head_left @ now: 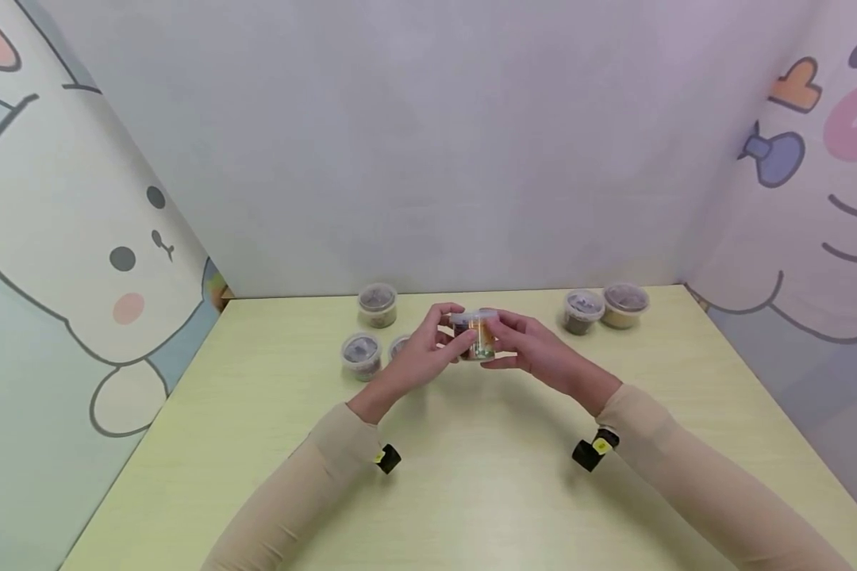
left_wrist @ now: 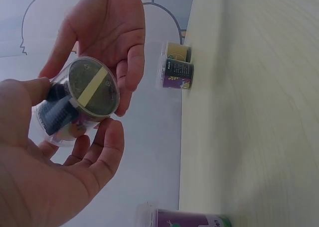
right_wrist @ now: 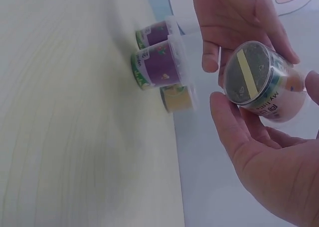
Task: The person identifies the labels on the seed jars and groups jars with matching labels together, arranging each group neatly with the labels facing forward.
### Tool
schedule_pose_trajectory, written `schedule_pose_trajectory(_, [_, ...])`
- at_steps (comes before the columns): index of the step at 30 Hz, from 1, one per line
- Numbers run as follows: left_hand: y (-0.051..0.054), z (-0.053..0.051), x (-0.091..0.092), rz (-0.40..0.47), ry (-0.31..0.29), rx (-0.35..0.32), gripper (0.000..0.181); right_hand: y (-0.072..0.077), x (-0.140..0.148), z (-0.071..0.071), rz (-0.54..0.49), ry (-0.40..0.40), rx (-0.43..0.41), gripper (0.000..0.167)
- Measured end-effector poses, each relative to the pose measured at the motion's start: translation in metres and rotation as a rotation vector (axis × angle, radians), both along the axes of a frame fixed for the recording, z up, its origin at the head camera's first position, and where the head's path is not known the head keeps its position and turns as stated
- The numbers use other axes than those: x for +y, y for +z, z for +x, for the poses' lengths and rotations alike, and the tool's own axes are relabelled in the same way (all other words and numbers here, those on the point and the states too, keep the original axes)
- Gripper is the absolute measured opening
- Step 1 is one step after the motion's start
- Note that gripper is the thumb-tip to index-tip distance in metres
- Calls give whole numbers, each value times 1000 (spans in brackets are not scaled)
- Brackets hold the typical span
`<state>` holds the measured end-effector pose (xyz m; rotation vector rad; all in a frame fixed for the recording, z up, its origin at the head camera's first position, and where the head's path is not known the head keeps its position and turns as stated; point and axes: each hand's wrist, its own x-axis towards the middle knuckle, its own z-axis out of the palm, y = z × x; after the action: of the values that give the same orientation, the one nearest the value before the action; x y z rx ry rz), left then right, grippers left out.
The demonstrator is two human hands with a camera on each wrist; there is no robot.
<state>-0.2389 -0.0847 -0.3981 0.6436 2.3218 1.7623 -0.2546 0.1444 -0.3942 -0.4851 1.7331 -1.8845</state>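
Above the table, both hands hold one small clear plastic tub [head_left: 482, 339] with a lid and a colourful printed label. From the left, my left hand [head_left: 420, 355] grips it with the thumb on the near side and the fingers curled behind. On the opposite side my right hand [head_left: 539, 350] holds the same tub between thumb and fingers. In the left wrist view, the tub's dark base [left_wrist: 92, 87] faces the camera with a pale yellow strip across it. The right wrist view also shows the base [right_wrist: 245, 75] and printed lettering on the side.
On the pale yellow table [head_left: 471, 476], similar lidded tubs stand left of the hands: a back tub [head_left: 378, 306], a front tub [head_left: 362, 356] and one partly hidden tub [head_left: 398, 346]. Two more, a smaller tub [head_left: 583, 311] and a wider tub [head_left: 624, 306], stand back right.
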Motion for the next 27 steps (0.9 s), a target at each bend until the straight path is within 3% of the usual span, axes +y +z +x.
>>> schedule_pose_trajectory(14, [1, 0, -7, 44, 4, 86, 43, 4, 1, -1, 0, -21, -20, 65])
schedule_pose_trajectory(27, [-1, -1, -6, 35, 7, 33, 48, 3, 1, 1, -27, -23, -29, 67])
